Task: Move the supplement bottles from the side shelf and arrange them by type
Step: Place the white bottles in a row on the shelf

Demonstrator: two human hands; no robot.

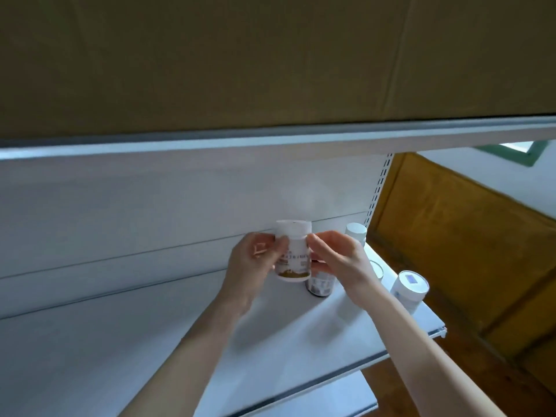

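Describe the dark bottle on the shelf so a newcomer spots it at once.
Go to the right end of the white shelf, where bottles cluster. The dark bottle stands beside the held white bottle, partly hidden by the right hand. It alone has a dark body; its neighbours are white.

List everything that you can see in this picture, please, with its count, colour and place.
held bottle: one, white with a brown band, above the shelf
dark bottle: one, dark brown, on the shelf below the right hand
back bottle: one, white lid, shelf's rear right
front bottle: one, white, shelf's right end
shelf: one, white
cardboard box: brown, on the level above
left hand: one, holds the held bottle
right hand: one, holds it too
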